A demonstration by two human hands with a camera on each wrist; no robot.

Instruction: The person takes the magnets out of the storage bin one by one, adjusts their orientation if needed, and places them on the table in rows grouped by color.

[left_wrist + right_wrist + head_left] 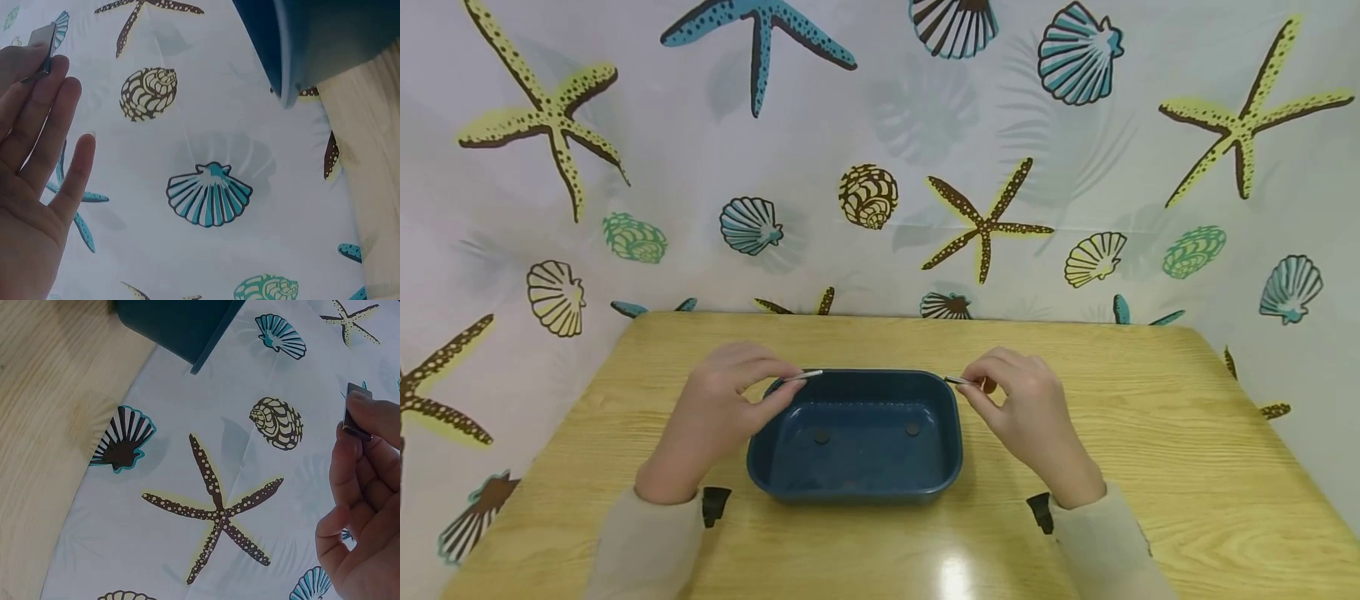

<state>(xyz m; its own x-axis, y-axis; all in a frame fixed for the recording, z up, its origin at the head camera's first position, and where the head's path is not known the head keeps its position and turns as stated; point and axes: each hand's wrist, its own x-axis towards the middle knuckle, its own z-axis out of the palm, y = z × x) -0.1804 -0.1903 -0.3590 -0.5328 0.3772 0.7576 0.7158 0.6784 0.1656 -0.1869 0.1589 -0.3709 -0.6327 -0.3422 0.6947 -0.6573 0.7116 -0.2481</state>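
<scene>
A dark blue rectangular basin [857,492] sits on the wooden table between my hands. My left hand [730,392] is raised at the basin's far left corner, its thumb and finger pinching a small flat metal piece [805,375]. In the left wrist view that metal piece [42,40] looks like a shiny rectangular block, and the other fingers extend loosely. Beside the far right corner, my right hand [1018,396] pinches a similar flat metal piece [958,381]. The right wrist view shows this second piece [357,412] as a grey rectangle between thumb and curled fingers.
Two small round spots [822,436] mark the basin's floor. Behind the wooden table [1150,400] hangs a white cloth [865,108] printed with starfish and shells, which also runs along both sides. A dark strap piece [715,505] shows at the left cuff.
</scene>
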